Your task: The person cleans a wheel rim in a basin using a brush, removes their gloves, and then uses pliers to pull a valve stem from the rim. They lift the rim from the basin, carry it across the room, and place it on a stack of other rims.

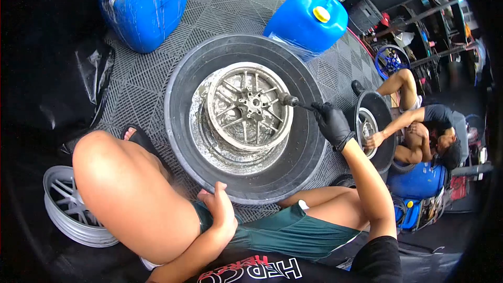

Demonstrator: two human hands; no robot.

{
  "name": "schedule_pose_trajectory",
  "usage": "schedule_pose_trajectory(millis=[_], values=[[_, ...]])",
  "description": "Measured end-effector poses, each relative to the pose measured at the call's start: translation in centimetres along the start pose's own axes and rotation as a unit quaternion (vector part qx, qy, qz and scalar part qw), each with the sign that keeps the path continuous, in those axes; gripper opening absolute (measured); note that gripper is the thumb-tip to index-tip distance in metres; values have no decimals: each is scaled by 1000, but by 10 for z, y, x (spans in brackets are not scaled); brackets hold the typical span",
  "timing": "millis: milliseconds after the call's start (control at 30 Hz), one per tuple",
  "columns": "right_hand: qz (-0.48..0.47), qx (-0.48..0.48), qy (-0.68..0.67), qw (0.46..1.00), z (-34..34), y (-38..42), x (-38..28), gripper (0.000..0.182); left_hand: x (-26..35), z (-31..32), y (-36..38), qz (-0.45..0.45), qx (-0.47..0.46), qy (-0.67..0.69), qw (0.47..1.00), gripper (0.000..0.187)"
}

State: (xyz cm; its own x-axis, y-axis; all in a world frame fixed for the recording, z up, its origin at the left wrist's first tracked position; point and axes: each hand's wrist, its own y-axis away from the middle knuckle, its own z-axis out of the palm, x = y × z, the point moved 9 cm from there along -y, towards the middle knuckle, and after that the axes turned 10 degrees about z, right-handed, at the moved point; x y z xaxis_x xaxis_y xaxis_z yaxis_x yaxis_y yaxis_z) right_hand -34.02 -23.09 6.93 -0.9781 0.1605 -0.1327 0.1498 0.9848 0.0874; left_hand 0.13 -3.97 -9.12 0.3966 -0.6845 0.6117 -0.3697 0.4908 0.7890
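Evidently, your black-gloved right hand (332,124) gripped a dark round-headed brush (287,99) that could have skidded off the wet, grey spoked metal wheel (253,104). Your bare left hand's (221,210) fingers were loosely open.

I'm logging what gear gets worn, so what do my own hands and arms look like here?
Your right hand wears a black glove that ends at the wrist; above it, the forearm is bare up to a short black sleeve. Your left hand has no glove, and its forearm is bare; the left sleeve isn't visible.
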Motion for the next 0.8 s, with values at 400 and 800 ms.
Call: schedule_pose_trajectory(millis=[400, 800], values=[[20, 42, -293, 955, -46, 15, 25, 23, -17, 4, -29, 64, 35, -264, 962, 69], [43, 131, -400, 906, -83, 69, -1, 25, 57, 64, 143, -50, -468, -99, 877, 38]])
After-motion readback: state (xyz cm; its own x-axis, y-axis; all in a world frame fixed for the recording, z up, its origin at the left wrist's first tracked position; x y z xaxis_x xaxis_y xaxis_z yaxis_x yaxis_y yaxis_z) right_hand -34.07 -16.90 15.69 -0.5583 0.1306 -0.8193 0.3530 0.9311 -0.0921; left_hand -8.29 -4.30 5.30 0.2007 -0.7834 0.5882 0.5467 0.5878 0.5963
